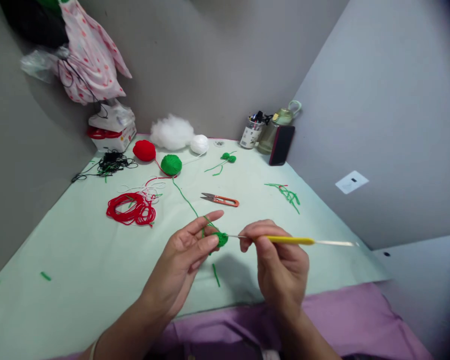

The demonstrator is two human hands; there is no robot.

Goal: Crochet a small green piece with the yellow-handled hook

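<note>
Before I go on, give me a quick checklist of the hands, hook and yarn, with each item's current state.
1. Left hand holds the green crochet piece: ok, pinched at the fingertips.
2. Right hand grips the yellow-handled hook: ok.
3. Loop caught on the hook's tip: cannot tell, too small.
4. Green yarn runs from the green ball to the left hand: ok.
5. Orange snips clear of both hands: ok.
6. Space beneath the hands free of scraps: not ok, green offcut there.

One head-worn camera faced forward and down.
From close above, it looked across the table (pixel 97 270) to the grey wall (pixel 217 65).
</note>
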